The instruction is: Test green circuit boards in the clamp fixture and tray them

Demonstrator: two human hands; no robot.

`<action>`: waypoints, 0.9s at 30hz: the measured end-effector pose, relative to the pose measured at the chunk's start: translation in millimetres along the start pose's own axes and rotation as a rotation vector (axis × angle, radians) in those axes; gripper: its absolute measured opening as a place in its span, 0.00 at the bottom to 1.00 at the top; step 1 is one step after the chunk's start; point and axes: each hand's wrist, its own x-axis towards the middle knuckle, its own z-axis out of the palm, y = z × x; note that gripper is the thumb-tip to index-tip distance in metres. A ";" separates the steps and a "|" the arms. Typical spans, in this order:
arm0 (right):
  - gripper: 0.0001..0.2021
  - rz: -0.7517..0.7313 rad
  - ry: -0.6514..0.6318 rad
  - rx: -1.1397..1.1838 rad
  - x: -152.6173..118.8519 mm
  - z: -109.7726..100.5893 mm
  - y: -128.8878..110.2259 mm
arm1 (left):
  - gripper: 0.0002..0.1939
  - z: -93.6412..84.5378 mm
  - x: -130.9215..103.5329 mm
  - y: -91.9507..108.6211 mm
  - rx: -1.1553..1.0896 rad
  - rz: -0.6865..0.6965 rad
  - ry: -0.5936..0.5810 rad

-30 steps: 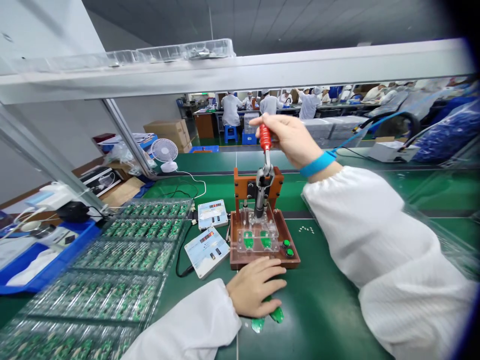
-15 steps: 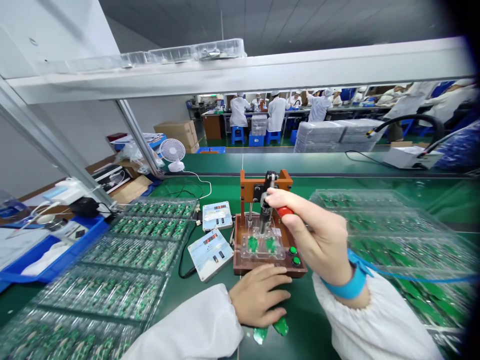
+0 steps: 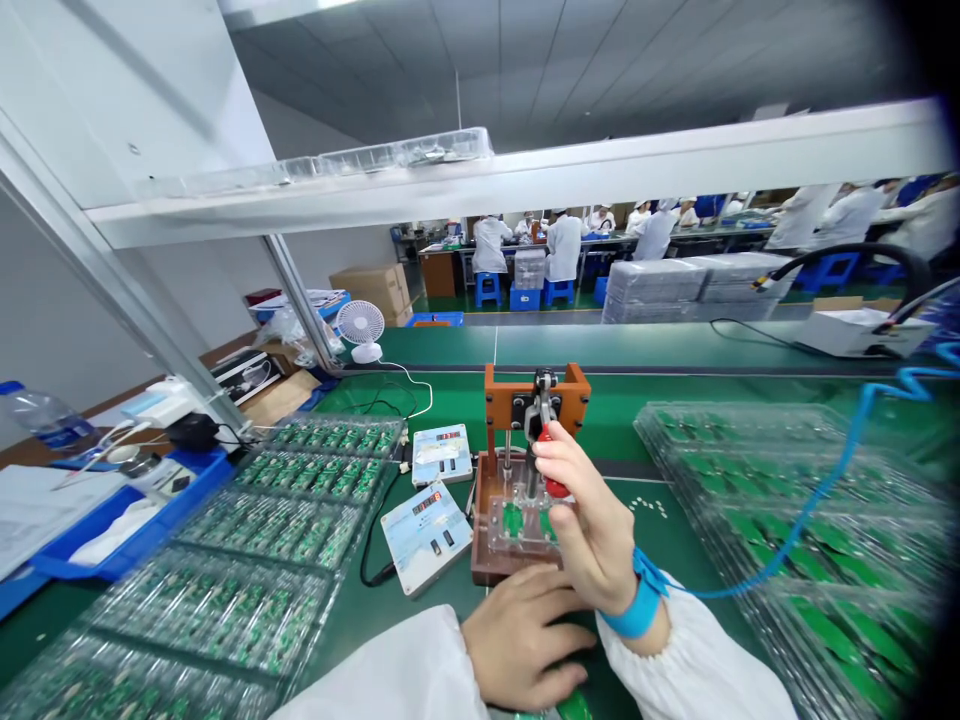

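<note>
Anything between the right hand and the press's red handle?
Nothing visible: the right hand is at the red handle, apparently touching it. The left hand is lower, by the front edge of the wooden base, not between them.

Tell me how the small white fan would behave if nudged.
The white fan looks rather top-heavy, its wide round head above a smaller base, so a high push might tip it. It seems light, probably plastic. Its trailing cable could tug or snag.
</note>
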 end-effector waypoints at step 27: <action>0.24 0.025 0.041 0.070 2.0 1.0 -4.4 | 0.61 -149.8 -29.6 -114.5 0.133 -0.982 -0.556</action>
